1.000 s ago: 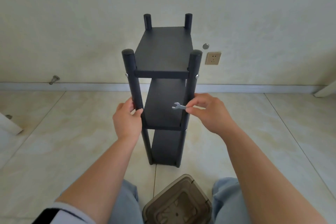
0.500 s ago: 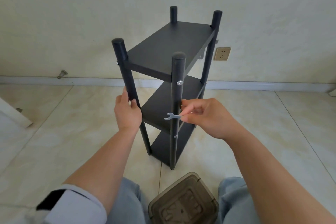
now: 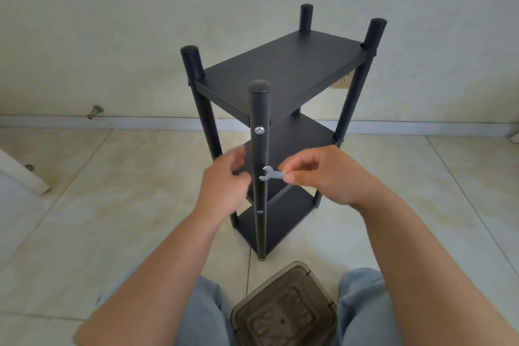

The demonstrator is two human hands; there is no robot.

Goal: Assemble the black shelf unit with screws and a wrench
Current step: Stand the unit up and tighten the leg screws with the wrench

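**Wrench at the near post, shelf unsteadied**

My right hand [image 3: 323, 177] pinches the wrench [image 3: 271, 174], its open end against the near post [image 3: 259, 166] of the black shelf unit [image 3: 283, 70] standing on the floor. My left hand [image 3: 224, 177] hangs loose-fingered beside the post, gripping nothing, so I judge the unit may twist or the wrench slip. A brown bin [image 3: 283, 312] sits between my knees, crowding me.

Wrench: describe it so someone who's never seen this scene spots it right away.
Find the black shelf unit standing on the tiled floor by the wall, then its nearest post. About halfway down that post, the right hand pinches a small flat silver wrench, its open jaw against the post. The screw heads on the post are also silver, but round and set into it.
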